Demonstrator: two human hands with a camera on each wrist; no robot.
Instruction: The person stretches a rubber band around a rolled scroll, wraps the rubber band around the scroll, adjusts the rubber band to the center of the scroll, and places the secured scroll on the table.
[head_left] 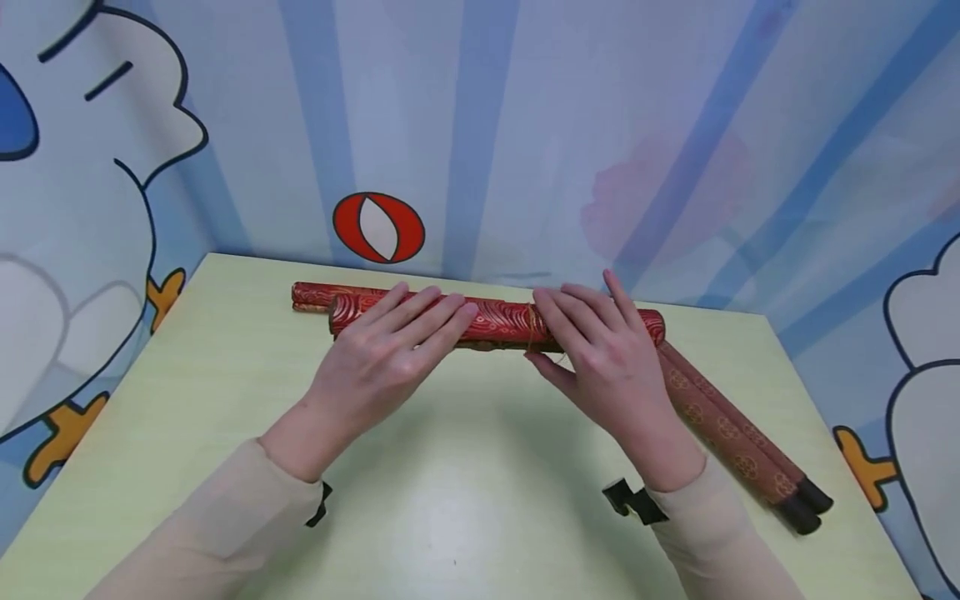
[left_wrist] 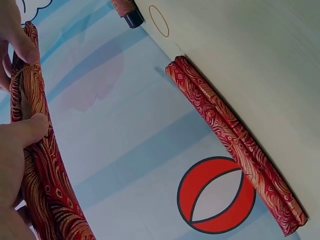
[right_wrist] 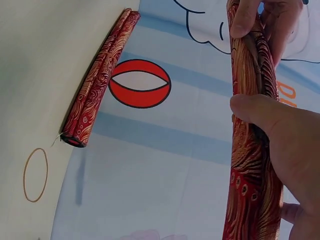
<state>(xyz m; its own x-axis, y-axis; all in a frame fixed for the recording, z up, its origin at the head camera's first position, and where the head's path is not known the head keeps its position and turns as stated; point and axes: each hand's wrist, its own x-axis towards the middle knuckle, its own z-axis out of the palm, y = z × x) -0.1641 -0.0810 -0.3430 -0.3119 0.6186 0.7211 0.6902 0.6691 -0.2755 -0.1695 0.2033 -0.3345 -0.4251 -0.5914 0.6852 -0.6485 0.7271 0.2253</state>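
Both hands grip one long red-and-gold patterned roll (head_left: 495, 321), held level above the table's far side. My left hand (head_left: 382, 354) lays its fingers over the left half, and my right hand (head_left: 611, 358) covers the right half. In the left wrist view its thumb (left_wrist: 35, 127) presses the near side; the right thumb (right_wrist: 250, 106) does likewise in the right wrist view. That side shows a lengthwise seam between two rolled halves. A thin band (head_left: 531, 321) circles the roll beside the right fingers. Behind it lies a similar red double roll (left_wrist: 235, 145), partly hidden in the head view.
Two brown tubes with gold flower prints and black ends (head_left: 735, 433) lie slantwise at the right. A thin orange loop (right_wrist: 35, 175) rests on the table near the back. The pale table (head_left: 450, 517) ends against a cartoon-printed backdrop (head_left: 525, 125).
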